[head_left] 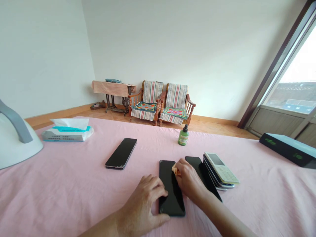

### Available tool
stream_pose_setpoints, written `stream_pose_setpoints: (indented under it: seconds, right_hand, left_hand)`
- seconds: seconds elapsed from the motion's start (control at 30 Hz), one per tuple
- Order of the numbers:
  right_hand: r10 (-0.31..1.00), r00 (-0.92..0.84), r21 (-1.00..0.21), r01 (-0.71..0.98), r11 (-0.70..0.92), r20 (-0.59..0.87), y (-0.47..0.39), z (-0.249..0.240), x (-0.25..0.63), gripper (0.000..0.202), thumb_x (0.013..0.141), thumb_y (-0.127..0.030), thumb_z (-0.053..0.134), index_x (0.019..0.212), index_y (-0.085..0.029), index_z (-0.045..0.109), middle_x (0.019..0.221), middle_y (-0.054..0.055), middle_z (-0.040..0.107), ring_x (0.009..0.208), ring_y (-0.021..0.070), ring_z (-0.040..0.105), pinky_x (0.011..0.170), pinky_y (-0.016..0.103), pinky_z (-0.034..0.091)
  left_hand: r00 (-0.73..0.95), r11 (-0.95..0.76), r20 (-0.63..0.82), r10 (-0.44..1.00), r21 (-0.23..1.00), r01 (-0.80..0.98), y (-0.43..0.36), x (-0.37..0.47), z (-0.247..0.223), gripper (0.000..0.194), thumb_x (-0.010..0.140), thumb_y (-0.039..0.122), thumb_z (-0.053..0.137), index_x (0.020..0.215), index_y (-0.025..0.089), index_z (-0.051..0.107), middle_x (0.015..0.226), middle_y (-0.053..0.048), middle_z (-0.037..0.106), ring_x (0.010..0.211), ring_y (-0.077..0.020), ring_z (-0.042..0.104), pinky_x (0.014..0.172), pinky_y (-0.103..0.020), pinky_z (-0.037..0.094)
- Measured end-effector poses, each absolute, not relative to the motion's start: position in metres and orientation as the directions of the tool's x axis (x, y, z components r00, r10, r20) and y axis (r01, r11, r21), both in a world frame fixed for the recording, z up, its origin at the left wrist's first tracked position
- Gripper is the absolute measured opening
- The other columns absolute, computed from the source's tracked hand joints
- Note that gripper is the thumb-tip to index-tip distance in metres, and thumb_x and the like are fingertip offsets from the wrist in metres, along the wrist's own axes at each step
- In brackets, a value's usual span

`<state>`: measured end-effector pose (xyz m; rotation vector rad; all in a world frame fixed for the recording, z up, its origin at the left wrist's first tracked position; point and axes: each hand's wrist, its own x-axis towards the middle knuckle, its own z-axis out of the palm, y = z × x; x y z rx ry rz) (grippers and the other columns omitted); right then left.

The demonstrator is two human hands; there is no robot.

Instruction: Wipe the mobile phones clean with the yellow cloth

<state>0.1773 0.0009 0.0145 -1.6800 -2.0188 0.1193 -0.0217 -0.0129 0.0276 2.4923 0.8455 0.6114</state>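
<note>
A black smartphone (pixel 171 200) lies screen up on the pink cloth, between my two hands. My left hand (pixel 145 200) rests along its left side, thumb at the lower edge and fingertips on the screen. Bunched in the fingers of my right hand (pixel 189 179) is a small orange cloth (pixel 176 170), pressed against the phone's upper right edge. Just right of that hand, another black smartphone (pixel 197 163) lies partly hidden by my wrist. Beside it is a stack of phones, topped by a white keypad phone (pixel 222 169).
Further left lie dark stacked smartphones (pixel 121 154). A green pump bottle (pixel 183 136) stands toward the far edge. A tissue pack (pixel 67 130) and a white-grey appliance (pixel 17 141) occupy the left; a black box (pixel 288 149) sits at right. Two chairs (pixel 161 102) stand beyond the pink-covered surface (pixel 61 184).
</note>
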Motion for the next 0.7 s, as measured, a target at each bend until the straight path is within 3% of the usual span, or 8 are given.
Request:
stream_pose_setpoints:
  seconds: [0.3, 0.53, 0.7]
  right_hand:
    - [0.934, -0.131, -0.435, 0.857, 0.275, 0.332, 0.002, 0.009, 0.186, 0.024, 0.062, 0.004, 0.043, 0.064, -0.017, 0.055, 0.073, 0.002, 0.054, 0.066, 0.0125, 0.053, 0.061, 0.022, 0.035]
    - [0.925, -0.081, -0.388, 0.891, 0.234, 0.37, 0.031, 0.01, 0.188, 0.024, 0.071, 0.001, 0.042, 0.06, -0.015, 0.055, 0.07, 0.003, 0.055, 0.063, 0.0121, 0.049, 0.06, 0.023, 0.032]
    - [0.93, -0.109, -0.383, 0.889, 0.25, 0.352, 0.019, 0.009, 0.188, 0.024, 0.065, 0.005, 0.044, 0.06, -0.016, 0.056, 0.068, 0.003, 0.056, 0.063, 0.0119, 0.051, 0.059, 0.022, 0.032]
  left_hand:
    - [0.727, -0.733, 0.264, 0.633, 0.506, 0.454, -0.011, -0.022, 0.027, 0.039, 0.06, 0.029, 0.083, 0.094, 0.021, 0.066, 0.098, -0.005, 0.059, 0.091, -0.0255, 0.049, 0.084, -0.039, 0.037]
    - [0.739, -0.736, 0.253, 0.624, 0.507, 0.448, -0.012, -0.023, 0.028, 0.038, 0.067, 0.035, 0.079, 0.099, 0.02, 0.066, 0.1, -0.007, 0.06, 0.094, -0.026, 0.049, 0.085, -0.04, 0.038]
    - [0.733, -0.732, 0.251, 0.632, 0.504, 0.459, -0.011, -0.022, 0.029, 0.039, 0.067, 0.037, 0.08, 0.098, 0.019, 0.067, 0.1, -0.008, 0.061, 0.093, -0.0268, 0.05, 0.085, -0.041, 0.039]
